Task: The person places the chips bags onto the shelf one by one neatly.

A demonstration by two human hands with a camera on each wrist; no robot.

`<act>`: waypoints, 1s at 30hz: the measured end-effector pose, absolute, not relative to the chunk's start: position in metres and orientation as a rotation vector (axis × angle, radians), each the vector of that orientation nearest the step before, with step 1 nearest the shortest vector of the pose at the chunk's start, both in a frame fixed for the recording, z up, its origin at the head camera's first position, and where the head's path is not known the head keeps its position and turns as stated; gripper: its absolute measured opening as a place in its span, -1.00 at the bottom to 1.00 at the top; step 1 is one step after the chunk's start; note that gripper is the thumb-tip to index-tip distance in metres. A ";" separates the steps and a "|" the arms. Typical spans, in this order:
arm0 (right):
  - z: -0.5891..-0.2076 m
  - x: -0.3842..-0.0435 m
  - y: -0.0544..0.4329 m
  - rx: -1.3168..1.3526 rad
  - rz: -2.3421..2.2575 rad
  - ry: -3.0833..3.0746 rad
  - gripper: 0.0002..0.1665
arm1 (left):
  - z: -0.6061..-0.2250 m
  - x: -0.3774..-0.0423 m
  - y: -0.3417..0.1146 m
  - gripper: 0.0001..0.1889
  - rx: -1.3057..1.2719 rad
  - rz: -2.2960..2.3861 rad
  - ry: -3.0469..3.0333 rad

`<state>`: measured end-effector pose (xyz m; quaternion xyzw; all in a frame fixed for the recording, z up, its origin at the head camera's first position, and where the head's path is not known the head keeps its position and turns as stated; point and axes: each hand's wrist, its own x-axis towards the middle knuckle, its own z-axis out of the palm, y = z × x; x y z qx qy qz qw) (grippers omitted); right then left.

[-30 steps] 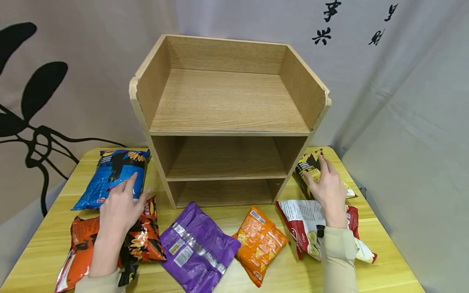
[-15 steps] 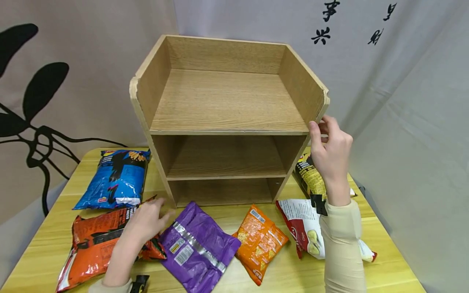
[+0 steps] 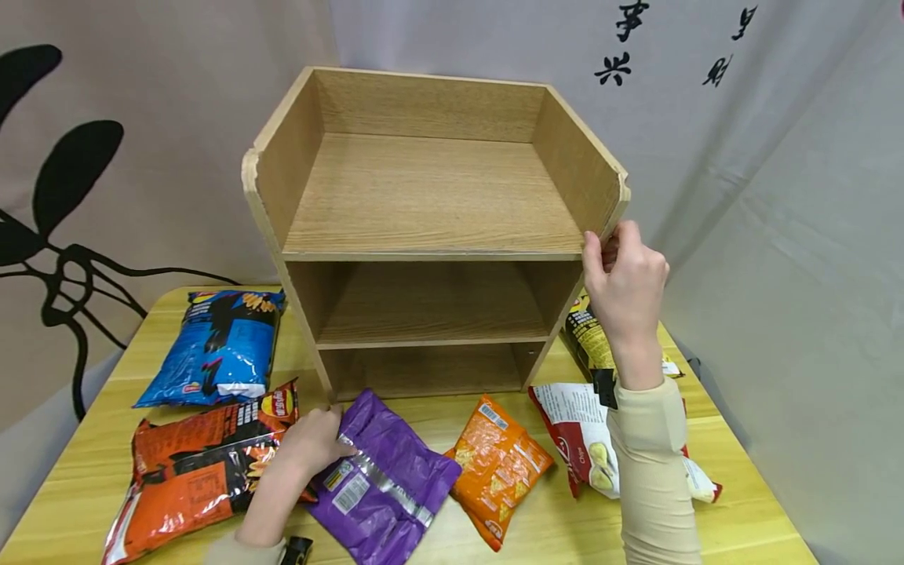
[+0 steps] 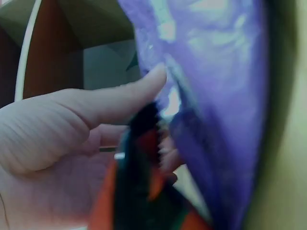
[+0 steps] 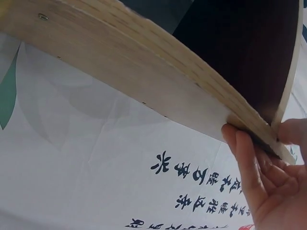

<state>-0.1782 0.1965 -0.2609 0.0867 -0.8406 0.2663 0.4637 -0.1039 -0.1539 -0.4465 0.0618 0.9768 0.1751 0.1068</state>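
Purple bag [image 3: 391,479] — glossy plastic; shelf unit [image 3: 434,200] — matt wood; backdrop [image 3: 713,149] cloth.

My right hand [image 3: 627,278] is raised near the far right corner of the pale yellow wooden table [image 3: 756,518], its thumb [image 5: 292,131] set against the fingers [image 5: 247,160] in a pinch. The right forearm [image 3: 653,479], in a beige cloth sleeve up to the wrist, runs almost straight away from me. My left hand [image 3: 314,443] is lower, closer to the table's left edge, its thumb stretched out; I can't tell how far the other fingers curl. The left forearm [image 3: 271,502] slants forward and rightward, only its beige cuff [image 3: 236,552] showing.
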 end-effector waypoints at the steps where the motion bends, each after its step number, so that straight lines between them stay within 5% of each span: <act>1: -0.261 -0.178 0.196 0.214 0.656 -2.065 -0.70 | -0.449 -0.104 -0.153 -0.38 0.176 0.520 2.893; 11: -0.262 -0.180 0.199 0.228 0.635 -2.067 -0.69 | -0.458 -0.104 -0.153 -0.85 0.257 0.652 2.963; 30: -0.263 -0.180 0.200 0.240 0.619 -2.075 -0.70 | -0.414 -0.094 -0.136 -0.92 0.370 1.081 3.176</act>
